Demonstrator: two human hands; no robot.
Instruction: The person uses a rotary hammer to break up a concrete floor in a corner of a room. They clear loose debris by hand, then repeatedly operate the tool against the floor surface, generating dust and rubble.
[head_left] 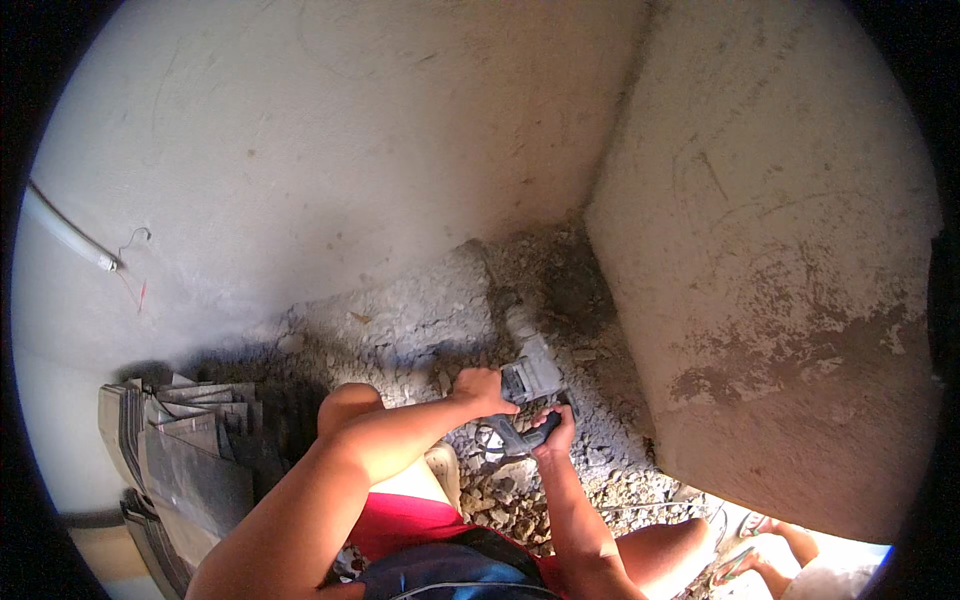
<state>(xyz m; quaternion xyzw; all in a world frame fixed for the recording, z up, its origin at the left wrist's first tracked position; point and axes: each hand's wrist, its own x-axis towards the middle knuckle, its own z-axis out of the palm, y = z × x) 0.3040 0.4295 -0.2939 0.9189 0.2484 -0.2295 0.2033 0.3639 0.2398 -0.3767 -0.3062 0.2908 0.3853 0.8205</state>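
Note:
A grey hammer drill with a black rear handle points away from me, down toward the broken ground at the foot of the wall. My right hand is wrapped round its rear handle. On the left side of the tool, near the front, my left hand is closed on it; what part it grips is hidden by the fingers. The tool's tip blends into the dust and rubble, so I cannot tell whether it touches.
Stacked grey tiles or panels lean at the left. A tube light with loose wires hangs on the left wall. The right wall meets it in a corner. A cable crosses loose stones. Another person's sandalled foot is at lower right.

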